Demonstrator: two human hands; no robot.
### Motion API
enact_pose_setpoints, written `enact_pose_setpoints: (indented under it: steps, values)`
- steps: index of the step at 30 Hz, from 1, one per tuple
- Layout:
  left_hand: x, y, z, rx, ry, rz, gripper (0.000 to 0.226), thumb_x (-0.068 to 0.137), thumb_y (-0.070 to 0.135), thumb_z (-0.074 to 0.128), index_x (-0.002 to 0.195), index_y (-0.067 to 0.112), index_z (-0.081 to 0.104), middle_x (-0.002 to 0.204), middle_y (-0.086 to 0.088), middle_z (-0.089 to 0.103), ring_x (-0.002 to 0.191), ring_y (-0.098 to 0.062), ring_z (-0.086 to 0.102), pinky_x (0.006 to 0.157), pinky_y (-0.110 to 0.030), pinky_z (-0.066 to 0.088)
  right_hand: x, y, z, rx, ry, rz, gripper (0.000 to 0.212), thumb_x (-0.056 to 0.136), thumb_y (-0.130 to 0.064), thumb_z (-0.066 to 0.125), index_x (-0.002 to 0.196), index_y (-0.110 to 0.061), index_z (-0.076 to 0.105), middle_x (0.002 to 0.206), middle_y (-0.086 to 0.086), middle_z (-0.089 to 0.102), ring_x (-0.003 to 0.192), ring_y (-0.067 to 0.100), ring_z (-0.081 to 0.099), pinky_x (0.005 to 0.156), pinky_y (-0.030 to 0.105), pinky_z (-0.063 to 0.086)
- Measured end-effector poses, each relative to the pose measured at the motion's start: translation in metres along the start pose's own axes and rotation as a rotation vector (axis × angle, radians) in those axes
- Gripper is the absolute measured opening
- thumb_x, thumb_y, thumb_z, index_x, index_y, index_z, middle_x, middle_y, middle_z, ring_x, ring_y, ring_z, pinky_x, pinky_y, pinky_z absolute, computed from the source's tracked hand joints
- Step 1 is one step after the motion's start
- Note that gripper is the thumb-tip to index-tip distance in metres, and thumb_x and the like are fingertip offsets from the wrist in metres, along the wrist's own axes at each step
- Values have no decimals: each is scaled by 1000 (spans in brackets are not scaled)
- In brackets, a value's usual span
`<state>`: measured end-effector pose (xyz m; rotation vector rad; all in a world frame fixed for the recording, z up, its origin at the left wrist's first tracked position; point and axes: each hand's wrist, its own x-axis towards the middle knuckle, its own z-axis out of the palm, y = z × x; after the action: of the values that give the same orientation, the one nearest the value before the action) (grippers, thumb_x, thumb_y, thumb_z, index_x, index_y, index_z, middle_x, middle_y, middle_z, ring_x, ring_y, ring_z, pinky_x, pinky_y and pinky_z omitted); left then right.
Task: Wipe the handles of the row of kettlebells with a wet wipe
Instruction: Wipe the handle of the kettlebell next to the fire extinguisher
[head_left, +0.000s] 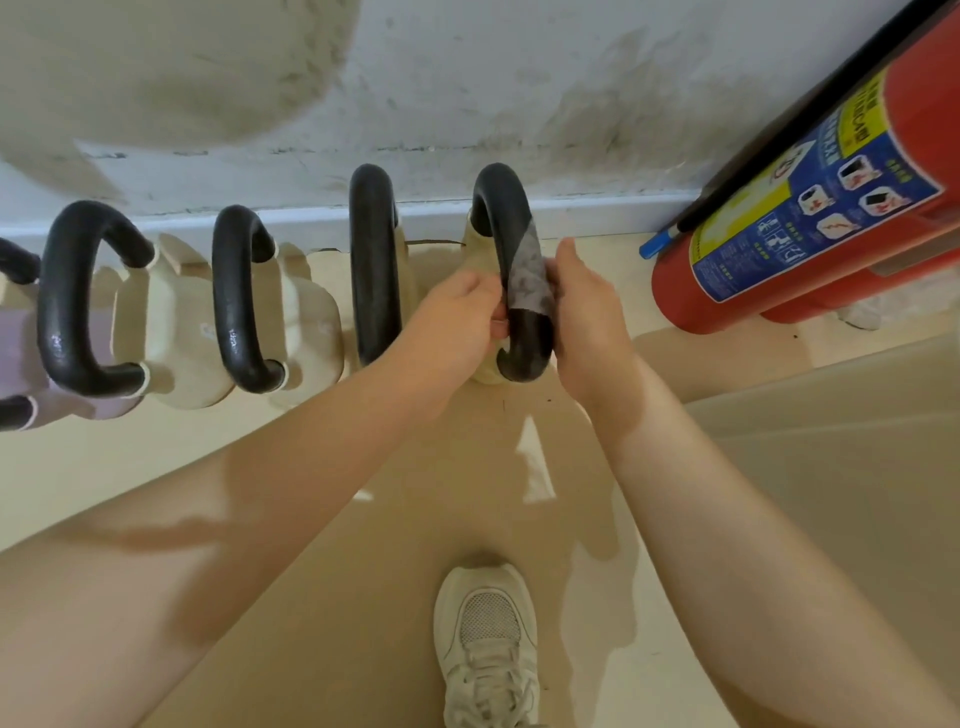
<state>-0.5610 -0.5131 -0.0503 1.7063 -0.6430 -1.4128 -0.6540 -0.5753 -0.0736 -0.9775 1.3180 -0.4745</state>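
Kettlebells (260, 317), five counted, are standing in one row along the wall (467, 78); both the left hand (457, 317) and right hand (582, 306) are pinching one wet wipe (524, 275) around the rightmost black handle (501, 208).

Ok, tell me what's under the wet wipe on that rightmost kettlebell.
The wet wipe wraps the rightmost kettlebell's black handle, held there by the left hand and right hand. The handle surface beneath the wipe is covered, so its state cannot be seen.
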Motion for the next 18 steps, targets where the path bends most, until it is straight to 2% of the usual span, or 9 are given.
enact_pose_setpoints:
  steps: [3, 6, 7, 10, 13, 15, 18]
  values:
    - [1, -6, -5, 45, -24, 28, 26, 98, 20, 37, 116, 25, 55, 93, 6, 65, 92, -9, 63, 82, -20, 50, -12, 4, -3, -9, -49, 31, 35, 101, -32, 32, 79, -21, 58, 79, 2, 64, 71, 13, 62, 73, 25, 50]
    - [2, -9, -7, 63, -23, 73, 24, 97, 18, 40, 104, 35, 55, 88, 11, 65, 84, -8, 62, 76, -16, 52, 0, -12, 10, -16, -3, 67, 35, 100, -36, 33, 78, -18, 54, 74, 5, 62, 64, 16, 61, 66, 29, 52]
    - [3, -9, -7, 61, -13, 85, 24, 97, 17, 41, 101, 36, 55, 86, 11, 64, 81, -7, 62, 76, -17, 53, 4, -12, 14, -55, 12, 20, 36, 100, -36, 31, 79, -18, 54, 75, 6, 62, 66, 18, 62, 69, 32, 53]
    - [4, -10, -4, 66, 3, 97, 25, 96, 15, 41, 102, 33, 58, 86, 7, 66, 80, -10, 63, 80, -20, 53, -2, 14, 12, -225, 54, -220, 29, 101, -32, 27, 97, -19, 52, 94, 8, 62, 88, 22, 61, 85, 41, 51]
    - [6, -12, -5, 123, 5, 97, 28, 96, 20, 43, 117, 28, 60, 97, 4, 69, 85, -13, 65, 83, -25, 53, -15, 54, -6, -243, 6, -409, 21, 99, -28, 34, 113, -21, 48, 97, -6, 58, 90, 8, 58, 80, 29, 48]
    - [6, -14, -6, 162, 4, 101, 34, 95, 22, 46, 127, 26, 54, 100, 5, 68, 81, -8, 64, 81, -23, 53, -18, 78, -9, -279, 15, -495, 28, 94, -27, 39, 121, -27, 41, 104, -14, 55, 94, -1, 56, 82, 23, 47]
    - [5, -14, -1, 265, -58, 110, 39, 93, 21, 50, 132, 24, 48, 99, 2, 67, 91, -12, 64, 83, -28, 52, -19, 103, 0, -309, 100, -522, 40, 91, -27, 43, 130, -29, 32, 117, -6, 51, 103, 5, 52, 87, 25, 46]
